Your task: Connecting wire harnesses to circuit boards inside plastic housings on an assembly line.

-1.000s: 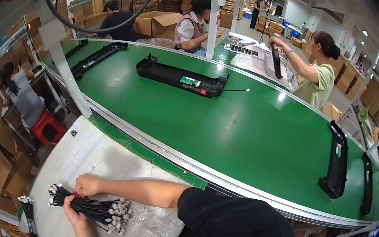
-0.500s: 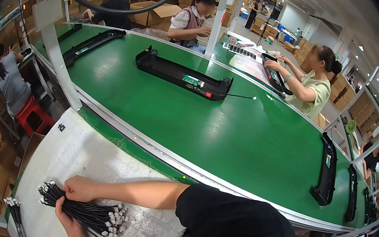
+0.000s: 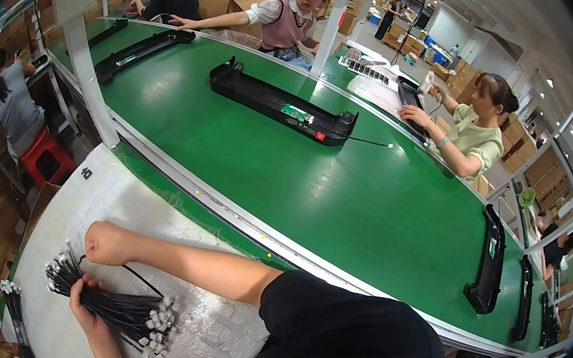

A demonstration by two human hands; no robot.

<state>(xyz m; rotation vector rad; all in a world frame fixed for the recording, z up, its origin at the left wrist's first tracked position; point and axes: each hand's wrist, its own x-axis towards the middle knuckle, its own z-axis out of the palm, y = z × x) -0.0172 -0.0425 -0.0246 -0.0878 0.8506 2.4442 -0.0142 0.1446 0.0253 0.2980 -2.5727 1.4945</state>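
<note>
A bundle of black cables (image 3: pixel 116 310) with white connectors at both ends lies over the white worktop (image 3: pixel 218 324) at the lower left. Wrapped around its left part is my left hand (image 3: pixel 88 312), its wrist wearing a thin bracelet. Just above the bundle my right hand (image 3: pixel 107 243) is closed in a fist. One black cable (image 3: pixel 143 280) arches out of the bundle toward this fist, and a short piece shows below it. The fingertips of the right hand are hidden.
Another cable bundle (image 3: pixel 13 317) lies at the worktop's left edge. Beyond a metal rail (image 3: pixel 225 213), a green belt (image 3: pixel 245 167) carries a long black housing (image 3: pixel 273 109) with a circuit board, and several similar housings. Two people sit across it; a white post (image 3: pixel 88 76) stands left.
My right hand has risen off the bundle, drawing one cable into an arch. Across the belt, one person has stretched an arm leftward; the person in light green now holds up a tool.
</note>
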